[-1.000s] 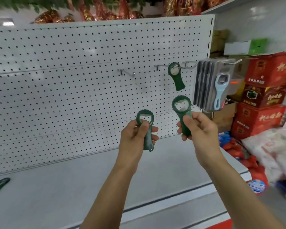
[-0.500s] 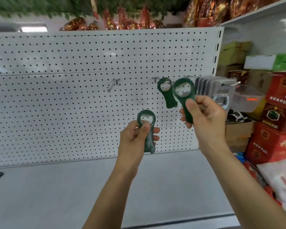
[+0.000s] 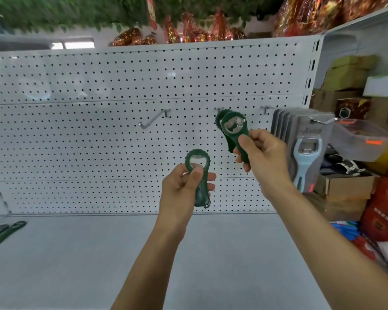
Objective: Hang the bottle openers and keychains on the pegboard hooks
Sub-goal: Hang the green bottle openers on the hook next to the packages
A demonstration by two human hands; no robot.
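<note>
Rising since earlier: right hand [image 3: 264, 157] gripping opener [image 3: 234, 130], ring now over hung opener [image 3: 220, 121] at hook [image 3: 218, 109].
Left hand [image 3: 184, 186]: clamped on second opener [image 3: 198, 173], upright, ring up, below hook.

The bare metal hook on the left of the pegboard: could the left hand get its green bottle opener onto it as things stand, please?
Probably yes. The bare metal hook carries nothing, and only open white pegboard lies between it and the left hand, which holds its green bottle opener ring-end up. The right hand is busy further right.
</note>
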